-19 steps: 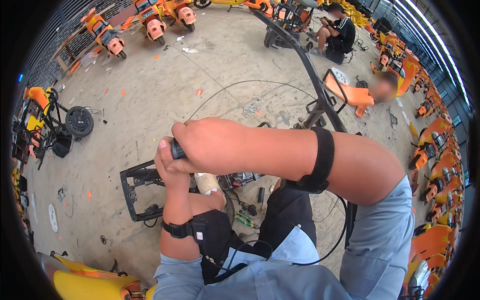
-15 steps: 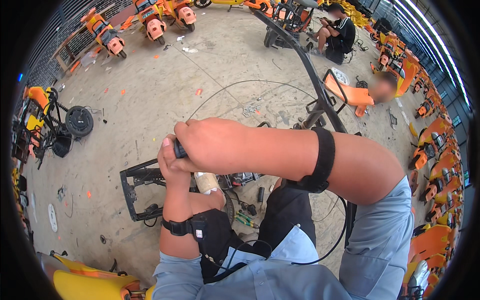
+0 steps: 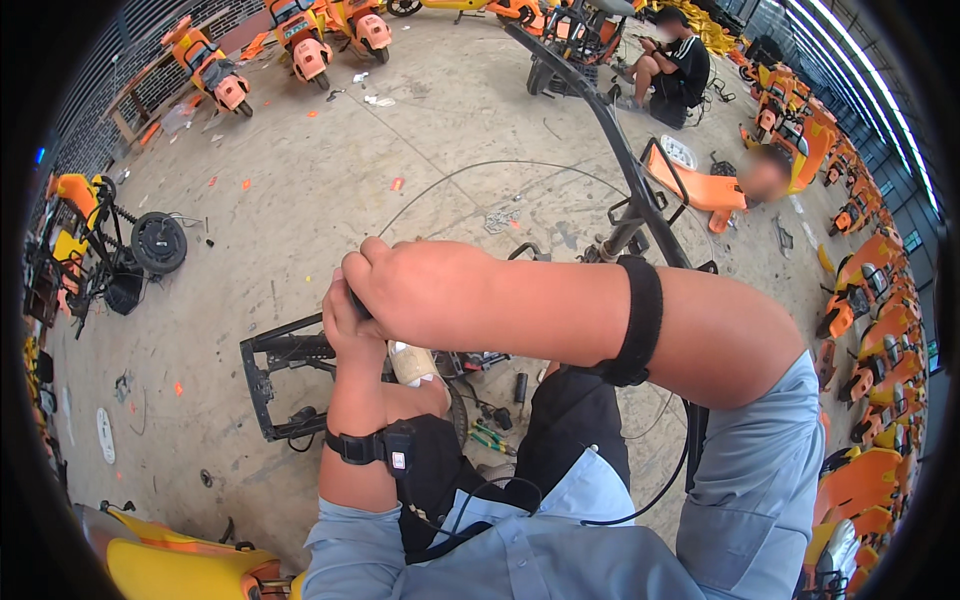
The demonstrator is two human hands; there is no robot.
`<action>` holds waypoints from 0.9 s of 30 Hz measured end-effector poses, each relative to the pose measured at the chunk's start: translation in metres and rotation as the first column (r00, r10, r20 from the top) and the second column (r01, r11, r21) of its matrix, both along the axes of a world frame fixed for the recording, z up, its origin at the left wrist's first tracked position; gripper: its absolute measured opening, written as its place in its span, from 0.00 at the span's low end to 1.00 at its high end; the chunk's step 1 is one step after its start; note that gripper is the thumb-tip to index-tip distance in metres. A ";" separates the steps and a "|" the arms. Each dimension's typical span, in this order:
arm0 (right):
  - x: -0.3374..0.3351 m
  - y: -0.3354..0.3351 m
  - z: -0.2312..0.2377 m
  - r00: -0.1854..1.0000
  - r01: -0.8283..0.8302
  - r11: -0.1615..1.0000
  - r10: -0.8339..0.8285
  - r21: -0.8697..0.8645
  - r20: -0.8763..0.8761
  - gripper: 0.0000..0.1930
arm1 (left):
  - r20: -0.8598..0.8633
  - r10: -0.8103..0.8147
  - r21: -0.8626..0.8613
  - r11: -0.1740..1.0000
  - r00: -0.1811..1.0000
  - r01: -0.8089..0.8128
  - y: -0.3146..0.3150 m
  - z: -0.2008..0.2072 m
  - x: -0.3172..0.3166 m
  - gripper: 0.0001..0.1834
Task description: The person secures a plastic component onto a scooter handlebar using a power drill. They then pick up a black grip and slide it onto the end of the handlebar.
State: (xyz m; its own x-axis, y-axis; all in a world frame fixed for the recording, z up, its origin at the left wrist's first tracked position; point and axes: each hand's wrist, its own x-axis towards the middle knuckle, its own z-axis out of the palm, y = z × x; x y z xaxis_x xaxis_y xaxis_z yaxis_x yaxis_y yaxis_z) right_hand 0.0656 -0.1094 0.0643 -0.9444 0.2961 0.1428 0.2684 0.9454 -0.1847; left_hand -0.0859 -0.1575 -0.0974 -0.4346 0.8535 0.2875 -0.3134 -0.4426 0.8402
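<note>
Both hands clamping tight around small dark grip point(image 3: 352, 305): right hand point(image 3: 425, 292) covering left hand point(image 3: 345, 325). Risking slip, knuckles banging black frame point(image 3: 262, 355) below.

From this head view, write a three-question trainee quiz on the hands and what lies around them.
1. True or false: the left hand and right hand are clasped together on one small dark object.
2. What lies on the floor right under the hands? A) black rectangular frame B) blue bucket C) ladder
3. Fill in: each forearm wears a black ____.

Key: 1 true; 2 A; 3 band.
</note>
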 end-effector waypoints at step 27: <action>-0.004 0.014 -0.010 0.985 -0.059 0.967 0.096 0.247 -0.144 0.17 | 0.203 0.129 -0.038 0.992 0.971 -0.124 -0.003 0.042 0.032 0.17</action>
State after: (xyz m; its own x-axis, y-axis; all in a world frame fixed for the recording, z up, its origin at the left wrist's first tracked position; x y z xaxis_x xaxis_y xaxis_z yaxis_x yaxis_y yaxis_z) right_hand 0.0611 -0.0959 0.0541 -0.9242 0.1618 0.3459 0.1788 0.9837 0.0175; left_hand -0.0537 -0.1604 -0.0557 -0.5868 0.7936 0.1607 -0.4230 -0.4697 0.7749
